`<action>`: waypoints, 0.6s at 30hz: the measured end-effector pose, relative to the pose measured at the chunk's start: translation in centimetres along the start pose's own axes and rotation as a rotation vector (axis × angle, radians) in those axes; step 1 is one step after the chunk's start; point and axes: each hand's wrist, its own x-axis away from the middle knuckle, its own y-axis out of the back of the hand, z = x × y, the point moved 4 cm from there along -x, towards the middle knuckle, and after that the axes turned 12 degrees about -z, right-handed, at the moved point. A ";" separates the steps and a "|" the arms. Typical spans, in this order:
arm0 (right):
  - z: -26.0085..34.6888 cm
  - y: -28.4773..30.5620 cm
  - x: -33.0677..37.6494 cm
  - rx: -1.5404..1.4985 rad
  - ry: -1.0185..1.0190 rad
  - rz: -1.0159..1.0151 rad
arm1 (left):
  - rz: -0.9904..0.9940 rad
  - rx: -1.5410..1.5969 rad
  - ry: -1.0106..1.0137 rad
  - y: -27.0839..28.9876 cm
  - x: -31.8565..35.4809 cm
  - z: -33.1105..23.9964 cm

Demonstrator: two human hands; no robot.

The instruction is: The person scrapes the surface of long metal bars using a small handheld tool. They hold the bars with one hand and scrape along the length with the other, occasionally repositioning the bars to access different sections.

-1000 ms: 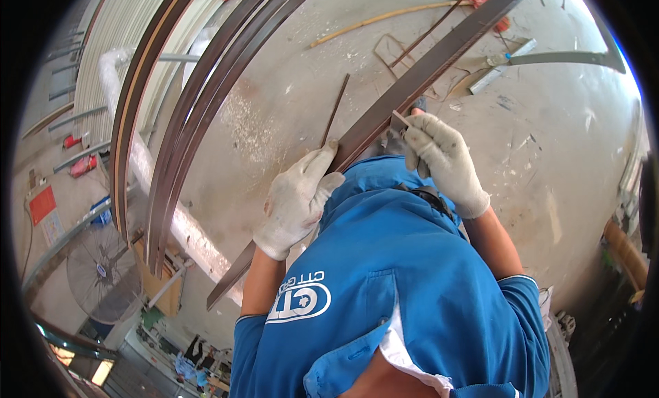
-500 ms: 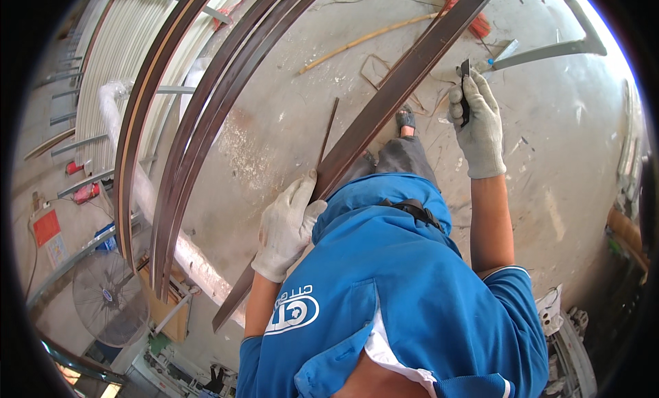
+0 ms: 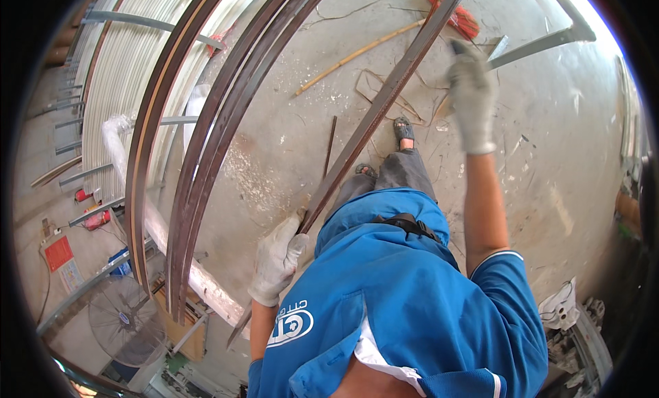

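Observation:
A long dark brown strip (image 3: pixel 374 123) runs slantwise from the upper right down past my left side, turned so a narrow face shows. Low on the strip, my gloved left hand (image 3: pixel 276 261) is closed around it, thumb on the near side. My right hand (image 3: pixel 472 99), also in a pale glove, is raised to the right of the strip's far part and blurred by motion. A dark utility knife (image 3: pixel 457 48) pokes out past its fingers, its blade not clear. The hand appears apart from the strip.
More curved brown strips (image 3: pixel 216 134) and a stack of white strips (image 3: pixel 113 75) lie on metal arms at left. A fan (image 3: pixel 127 322) stands lower left. On the floor lie a bamboo stick (image 3: pixel 360 56) and red broom bristles (image 3: pixel 460 19); a grey metal bar (image 3: pixel 535 48) juts in at upper right.
The brown strip has turned from its broad face to a narrower one. My left hand stays on it, a little lower. My right hand has moved slightly up and is now blurred.

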 end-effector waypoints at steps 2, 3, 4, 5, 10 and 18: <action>-0.5 1.1 -1.9 -0.327 -0.093 0.080 | 0.040 -0.008 0.062 0.1 0.0 0.4; -1.0 1.4 -2.0 -0.435 -0.210 0.060 | 0.052 0.025 0.094 0.3 0.1 0.5; -1.1 0.9 -1.3 -0.458 -0.226 0.226 | 0.067 0.057 0.126 0.4 0.0 0.6; -1.4 0.4 0.1 -0.448 -0.291 0.326 | 0.084 0.089 0.161 0.5 -0.2 0.6; -1.2 -3.8 4.1 -0.770 -0.498 0.534 | 0.127 0.004 0.091 0.2 -2.5 -1.6; 2.0 -2.3 3.9 -0.569 -0.565 0.597 | 0.030 -0.377 0.173 -3.5 -6.6 -3.3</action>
